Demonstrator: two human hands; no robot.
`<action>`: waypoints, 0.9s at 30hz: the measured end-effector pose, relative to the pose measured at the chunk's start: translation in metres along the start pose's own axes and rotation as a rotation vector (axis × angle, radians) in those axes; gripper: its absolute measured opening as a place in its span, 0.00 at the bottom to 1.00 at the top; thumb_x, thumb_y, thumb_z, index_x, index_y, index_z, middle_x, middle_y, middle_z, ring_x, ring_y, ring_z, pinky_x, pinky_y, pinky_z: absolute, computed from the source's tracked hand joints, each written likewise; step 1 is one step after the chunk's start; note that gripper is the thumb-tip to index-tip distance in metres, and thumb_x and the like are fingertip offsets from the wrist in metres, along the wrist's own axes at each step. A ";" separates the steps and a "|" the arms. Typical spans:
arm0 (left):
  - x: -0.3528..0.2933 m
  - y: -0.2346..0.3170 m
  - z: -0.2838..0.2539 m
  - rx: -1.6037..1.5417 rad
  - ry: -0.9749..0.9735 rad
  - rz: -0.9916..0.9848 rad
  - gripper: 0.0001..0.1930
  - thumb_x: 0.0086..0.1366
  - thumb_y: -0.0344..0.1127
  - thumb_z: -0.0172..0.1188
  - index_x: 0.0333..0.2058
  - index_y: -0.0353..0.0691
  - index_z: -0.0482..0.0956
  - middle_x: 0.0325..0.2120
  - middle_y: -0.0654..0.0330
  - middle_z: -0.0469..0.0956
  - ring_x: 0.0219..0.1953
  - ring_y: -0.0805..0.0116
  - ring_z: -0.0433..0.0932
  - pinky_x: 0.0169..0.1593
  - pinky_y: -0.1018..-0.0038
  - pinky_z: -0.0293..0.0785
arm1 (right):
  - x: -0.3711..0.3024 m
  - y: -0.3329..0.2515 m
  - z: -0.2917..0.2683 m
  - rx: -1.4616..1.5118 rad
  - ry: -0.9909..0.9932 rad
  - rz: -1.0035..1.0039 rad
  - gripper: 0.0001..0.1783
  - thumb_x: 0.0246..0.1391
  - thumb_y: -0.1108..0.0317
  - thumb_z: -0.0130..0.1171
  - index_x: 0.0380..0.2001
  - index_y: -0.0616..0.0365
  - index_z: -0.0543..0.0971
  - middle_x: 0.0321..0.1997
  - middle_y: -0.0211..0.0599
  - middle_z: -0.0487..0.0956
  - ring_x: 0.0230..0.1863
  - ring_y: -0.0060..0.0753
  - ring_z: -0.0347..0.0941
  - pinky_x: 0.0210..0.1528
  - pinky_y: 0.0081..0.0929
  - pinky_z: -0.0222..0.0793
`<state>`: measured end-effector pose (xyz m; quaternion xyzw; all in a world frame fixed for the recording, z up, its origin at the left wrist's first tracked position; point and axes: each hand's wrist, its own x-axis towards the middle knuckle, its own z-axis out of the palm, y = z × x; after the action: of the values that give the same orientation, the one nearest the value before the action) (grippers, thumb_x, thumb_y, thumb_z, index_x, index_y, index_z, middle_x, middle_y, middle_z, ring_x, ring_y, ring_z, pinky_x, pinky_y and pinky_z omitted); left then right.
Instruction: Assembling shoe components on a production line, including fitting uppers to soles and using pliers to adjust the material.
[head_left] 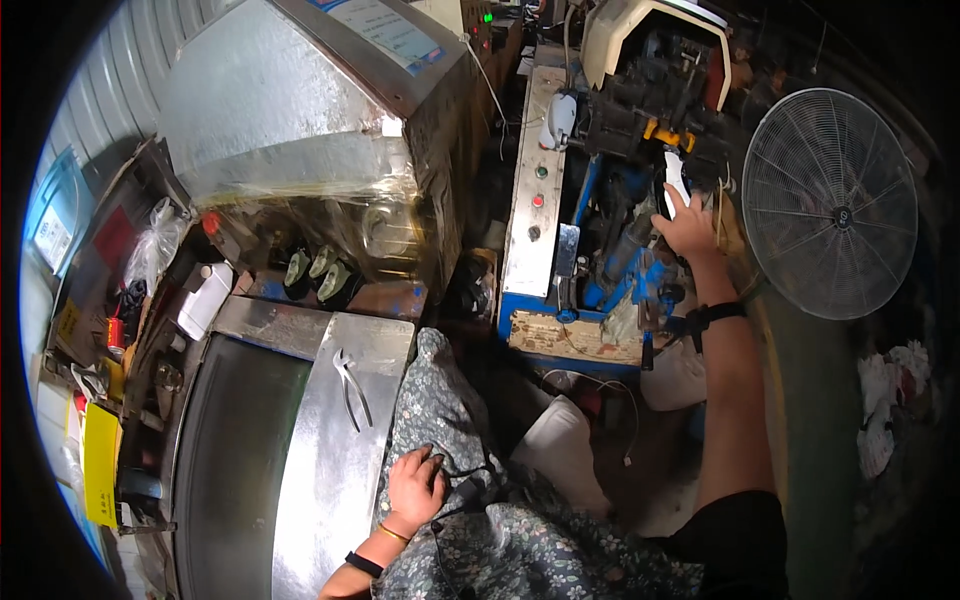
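Observation:
My right hand (688, 228) reaches into the blue and dark machine (625, 265) at the upper right. Its thumb and fingers close around the near end of a dark shoe with a long white underside (676, 178). The far end of that shoe meets the machine's orange-yellow part (668, 135). On my lap, my left hand (414, 490) rests on a dark flowered apron (440, 400), its fingers slightly bent and apart, nothing in them. A pair of metal pincers (351, 390) lies on the steel plate (320, 460) to the left of it.
A control panel (533, 190) with buttons runs along the machine's left side. To the right stands a round wire-guarded fan (832, 205). Several dark shoes (322, 272) sit by the big metal hood (290, 110). A dark conveyor belt (240, 450) curves at the left.

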<state>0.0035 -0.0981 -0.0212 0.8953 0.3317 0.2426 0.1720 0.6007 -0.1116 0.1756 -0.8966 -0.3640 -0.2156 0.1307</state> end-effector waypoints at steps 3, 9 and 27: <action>0.003 0.002 -0.001 0.003 -0.007 -0.001 0.13 0.53 0.33 0.61 0.39 0.41 0.83 0.47 0.56 0.77 0.48 0.53 0.73 0.52 0.62 0.68 | 0.018 -0.005 -0.005 0.078 -0.095 0.071 0.42 0.44 0.47 0.60 0.66 0.29 0.63 0.59 0.58 0.66 0.55 0.74 0.65 0.59 0.54 0.63; 0.002 0.006 -0.001 0.042 -0.043 0.009 0.13 0.52 0.35 0.62 0.38 0.42 0.84 0.46 0.56 0.78 0.46 0.54 0.74 0.50 0.61 0.69 | 0.060 -0.008 0.001 0.057 -0.189 0.170 0.44 0.44 0.46 0.59 0.68 0.27 0.59 0.63 0.56 0.63 0.60 0.70 0.62 0.64 0.50 0.60; 0.004 -0.005 0.003 0.072 -0.070 0.016 0.14 0.51 0.36 0.62 0.38 0.44 0.84 0.44 0.58 0.77 0.46 0.55 0.73 0.50 0.62 0.68 | 0.115 -0.012 -0.031 0.076 -0.373 0.232 0.46 0.47 0.46 0.58 0.70 0.28 0.54 0.71 0.55 0.55 0.68 0.67 0.54 0.67 0.49 0.55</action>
<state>0.0051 -0.0918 -0.0243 0.9115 0.3267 0.2003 0.1493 0.6568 -0.0464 0.2587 -0.9513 -0.2842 -0.0157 0.1187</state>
